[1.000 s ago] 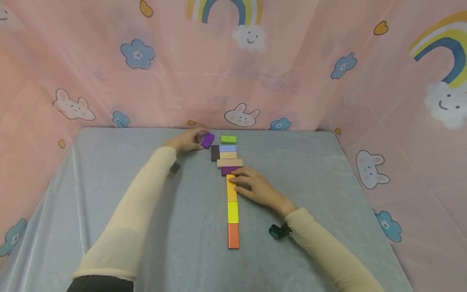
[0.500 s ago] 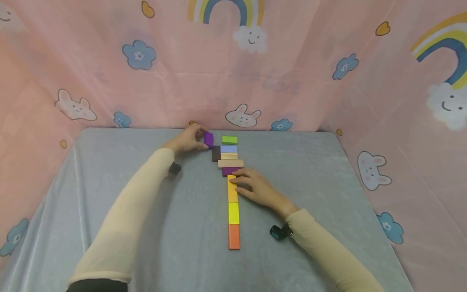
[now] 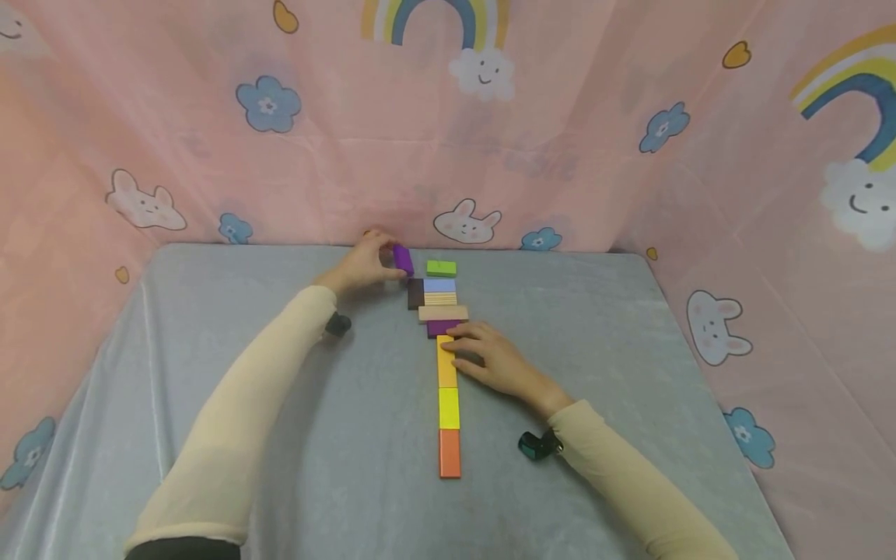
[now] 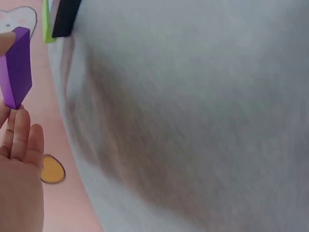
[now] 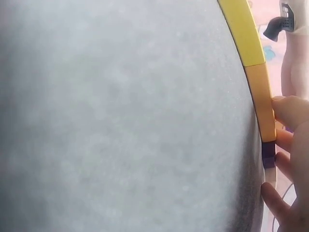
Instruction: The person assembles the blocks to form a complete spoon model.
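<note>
We see a purple block (image 3: 402, 259) pinched in the fingertips of the left hand (image 3: 362, 267), lifted off the grey cloth (image 3: 280, 404) near the far edge of the table, just left of a green block (image 3: 441, 268) and above a dark brown block (image 3: 415, 294). In the left wrist view the purple block (image 4: 17, 67) stands on end between the fingertips.

The right hand (image 3: 490, 359) lies well apart from it, nearer to us, with fingers loosely extended and resting against an orange-yellow block (image 3: 446, 362) and a dark purple block (image 3: 441, 327). Below these run a yellow block (image 3: 449, 408) and an orange block (image 3: 449, 453). We can read no writing or labels on any block.
</note>
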{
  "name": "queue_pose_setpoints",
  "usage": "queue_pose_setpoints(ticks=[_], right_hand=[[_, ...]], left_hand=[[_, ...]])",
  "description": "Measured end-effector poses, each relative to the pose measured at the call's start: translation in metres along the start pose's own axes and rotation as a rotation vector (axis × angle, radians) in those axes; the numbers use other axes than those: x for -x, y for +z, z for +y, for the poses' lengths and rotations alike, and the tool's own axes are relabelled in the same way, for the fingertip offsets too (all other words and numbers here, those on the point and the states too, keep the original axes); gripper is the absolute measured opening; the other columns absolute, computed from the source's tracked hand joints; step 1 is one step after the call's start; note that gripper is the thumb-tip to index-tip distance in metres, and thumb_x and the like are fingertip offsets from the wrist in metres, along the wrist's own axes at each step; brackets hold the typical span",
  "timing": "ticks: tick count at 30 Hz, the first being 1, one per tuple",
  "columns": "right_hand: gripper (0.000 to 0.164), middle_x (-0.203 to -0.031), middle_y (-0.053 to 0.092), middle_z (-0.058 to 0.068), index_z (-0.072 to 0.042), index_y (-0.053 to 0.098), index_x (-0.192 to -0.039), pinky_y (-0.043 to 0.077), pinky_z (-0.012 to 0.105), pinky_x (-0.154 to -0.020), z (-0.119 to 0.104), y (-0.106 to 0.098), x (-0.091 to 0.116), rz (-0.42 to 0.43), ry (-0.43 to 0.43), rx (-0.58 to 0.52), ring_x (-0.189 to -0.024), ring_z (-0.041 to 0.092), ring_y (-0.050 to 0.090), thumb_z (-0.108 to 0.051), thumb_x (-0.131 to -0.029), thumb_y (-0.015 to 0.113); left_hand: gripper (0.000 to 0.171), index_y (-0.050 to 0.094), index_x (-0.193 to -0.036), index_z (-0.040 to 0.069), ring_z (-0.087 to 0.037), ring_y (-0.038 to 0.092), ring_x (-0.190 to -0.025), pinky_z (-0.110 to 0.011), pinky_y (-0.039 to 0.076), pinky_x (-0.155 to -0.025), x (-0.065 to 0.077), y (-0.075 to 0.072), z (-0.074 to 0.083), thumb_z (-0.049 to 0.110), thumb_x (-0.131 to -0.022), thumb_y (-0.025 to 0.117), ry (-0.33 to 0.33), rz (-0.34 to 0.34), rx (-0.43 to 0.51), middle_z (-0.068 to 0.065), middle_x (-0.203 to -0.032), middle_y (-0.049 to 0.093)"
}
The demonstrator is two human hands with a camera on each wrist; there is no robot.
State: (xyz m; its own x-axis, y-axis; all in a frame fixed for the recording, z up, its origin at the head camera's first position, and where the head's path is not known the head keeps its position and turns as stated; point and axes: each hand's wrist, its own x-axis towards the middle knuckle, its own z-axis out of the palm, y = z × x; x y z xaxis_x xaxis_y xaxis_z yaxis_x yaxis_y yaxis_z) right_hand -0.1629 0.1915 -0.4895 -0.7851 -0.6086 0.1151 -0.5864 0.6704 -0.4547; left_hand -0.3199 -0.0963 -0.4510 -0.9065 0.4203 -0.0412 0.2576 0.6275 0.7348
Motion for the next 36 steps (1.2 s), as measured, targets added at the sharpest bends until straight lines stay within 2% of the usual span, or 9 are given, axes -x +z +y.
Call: queue_pose_setpoints(ticks=[6,11,16,22,30,36], right_hand=[[0.035,-0.142,0.057,-0.003,-0.025,0.066,-0.13,0.04,0.047,-0.114,0.0,0.001,0.0,-0.004,0.002,0.01,-0.134,0.021,0.048,-0.033,-0.096,0.064],[0.034,-0.141,0.058,-0.002,-0.024,0.066,-0.129,0.041,0.049,-0.113,0.0,0.0,0.001,0.008,-0.006,-0.001,-0.133,0.023,0.049,-0.032,-0.096,0.065],[0.034,-0.14,0.058,-0.001,-0.023,0.067,-0.128,0.041,0.05,-0.113,0.001,0.0,0.001,0.025,-0.034,-0.01,-0.133,0.024,0.05,-0.031,-0.096,0.065],[0.033,-0.14,0.058,0.0,-0.023,0.067,-0.128,0.04,0.049,-0.114,0.002,0.0,0.001,0.034,-0.051,-0.016,-0.133,0.023,0.049,-0.031,-0.096,0.065],[0.033,-0.14,0.059,0.0,-0.023,0.067,-0.128,0.04,0.048,-0.114,0.003,0.0,0.0,0.033,-0.051,-0.015,-0.133,0.023,0.05,-0.03,-0.096,0.064],[0.033,-0.14,0.058,0.0,-0.023,0.067,-0.128,0.039,0.047,-0.114,0.003,0.001,0.0,0.025,-0.051,-0.017,-0.133,0.022,0.05,-0.031,-0.097,0.064]], left_hand=[[0.067,0.051,-0.139,0.01,-0.028,0.05,-0.126,-0.047,0.042,-0.112,-0.001,0.009,0.014,0.029,-0.081,0.08,0.026,0.006,0.031,-0.011,-0.134,0.053],[0.068,0.051,-0.139,0.009,-0.027,0.053,-0.123,-0.044,0.045,-0.109,-0.004,0.023,0.025,0.027,-0.081,0.081,0.076,-0.013,0.026,-0.011,-0.133,0.054],[0.071,0.052,-0.139,0.01,-0.027,0.056,-0.124,-0.042,0.049,-0.106,-0.006,0.042,0.035,0.035,-0.08,0.082,0.112,-0.047,-0.015,-0.009,-0.131,0.056],[0.073,0.053,-0.139,0.01,-0.027,0.055,-0.127,-0.043,0.043,-0.112,-0.006,0.06,0.049,0.039,-0.079,0.082,0.132,-0.082,-0.075,-0.009,-0.134,0.056],[0.067,0.056,-0.137,0.011,-0.025,0.054,-0.126,-0.042,0.041,-0.113,-0.012,0.077,0.054,0.039,-0.081,0.081,0.147,-0.081,-0.122,-0.008,-0.133,0.06],[0.065,0.057,-0.136,0.011,-0.025,0.054,-0.124,-0.043,0.041,-0.112,-0.015,0.081,0.053,0.038,-0.082,0.08,0.134,-0.081,-0.135,-0.009,-0.131,0.06]])
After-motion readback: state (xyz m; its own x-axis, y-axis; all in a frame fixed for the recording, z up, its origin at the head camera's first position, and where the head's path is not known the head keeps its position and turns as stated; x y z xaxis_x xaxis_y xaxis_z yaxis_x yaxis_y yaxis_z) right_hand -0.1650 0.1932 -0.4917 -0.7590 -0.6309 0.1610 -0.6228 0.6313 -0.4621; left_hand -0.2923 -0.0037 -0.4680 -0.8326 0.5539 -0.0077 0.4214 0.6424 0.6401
